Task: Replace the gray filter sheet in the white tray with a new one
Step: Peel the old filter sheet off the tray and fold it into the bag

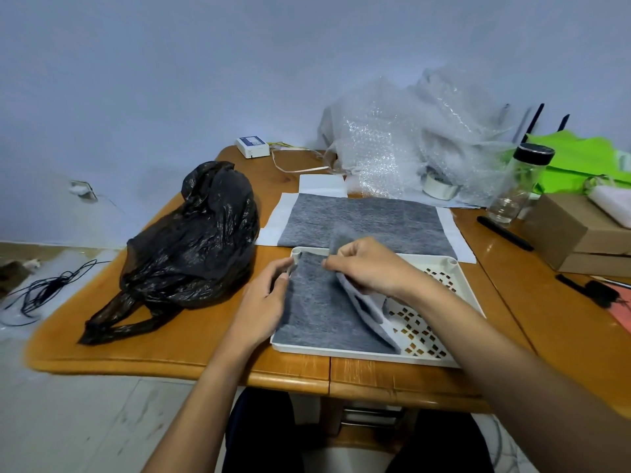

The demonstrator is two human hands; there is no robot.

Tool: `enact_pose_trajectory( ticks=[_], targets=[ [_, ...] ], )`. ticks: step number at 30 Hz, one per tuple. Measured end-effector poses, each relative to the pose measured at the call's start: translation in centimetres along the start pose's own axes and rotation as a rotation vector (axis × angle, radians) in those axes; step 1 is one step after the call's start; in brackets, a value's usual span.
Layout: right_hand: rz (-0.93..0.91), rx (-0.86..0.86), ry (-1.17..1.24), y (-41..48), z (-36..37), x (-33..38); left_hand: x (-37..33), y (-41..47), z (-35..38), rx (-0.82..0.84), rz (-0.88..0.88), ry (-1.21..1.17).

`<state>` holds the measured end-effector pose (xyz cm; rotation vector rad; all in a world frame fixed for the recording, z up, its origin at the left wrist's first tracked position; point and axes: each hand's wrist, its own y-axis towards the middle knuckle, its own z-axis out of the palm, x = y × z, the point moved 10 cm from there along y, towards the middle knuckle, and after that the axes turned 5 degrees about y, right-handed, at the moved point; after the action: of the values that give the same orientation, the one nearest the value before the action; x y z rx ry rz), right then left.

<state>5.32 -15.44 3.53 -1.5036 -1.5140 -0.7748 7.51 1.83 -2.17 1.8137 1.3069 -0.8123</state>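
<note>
Glossy wooden table, fuzzy gray sheet

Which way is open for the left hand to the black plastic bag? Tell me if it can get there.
Probably yes. The left hand rests at the white tray's left rim, and the black plastic bag lies just to its left, with only bare table between them.

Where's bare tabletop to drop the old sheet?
Free: the front-left corner between the black bag and white tray, and a strip right of the tray. Crowded: the back, with bubble wrap, new sheet, jar.
</note>
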Motion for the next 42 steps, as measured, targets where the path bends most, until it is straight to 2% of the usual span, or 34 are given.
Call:
enact_pose_trajectory(
  ticks=[4, 15, 19, 23, 29, 32, 36, 42],
  targets=[
    [-0.036, -0.022, -0.153, 1.2, 2.4, 0.3, 0.1, 0.1, -0.2, -0.026, -0.004, -0.015],
    [-0.078, 0.002, -0.364, 2.7, 6.2, 0.0, 0.3, 0.3, 0.1, 0.004, -0.031, -0.139],
    [-0.081, 0.016, -0.361, 3.3, 6.6, 0.1, 0.7, 0.4, 0.2, 0.013, -0.057, -0.21],
    [-0.091, 0.05, -0.389, 3.5, 7.7, 0.1, 0.9, 0.4, 0.4, 0.028, -0.06, -0.177],
    [-0.078, 0.215, -0.282, 2.4, 8.4, -0.8, 0.8, 0.9, 0.7, 0.047, -0.015, -0.084],
    [-0.201, 0.123, -0.402, 1.7, 7.0, -0.6, 0.5, 0.7, 1.6, 0.139, 0.021, 0.04],
    [-0.402, -0.032, -0.783, 0.5, 4.9, -1.1, 0.0, -0.1, 2.8, 0.372, 0.045, 0.218],
    [-0.145, 0.095, -0.893, 1.2, 2.8, -6.5, 0.0, -1.4, 3.0, 0.643, -0.072, 0.547]
  ],
)
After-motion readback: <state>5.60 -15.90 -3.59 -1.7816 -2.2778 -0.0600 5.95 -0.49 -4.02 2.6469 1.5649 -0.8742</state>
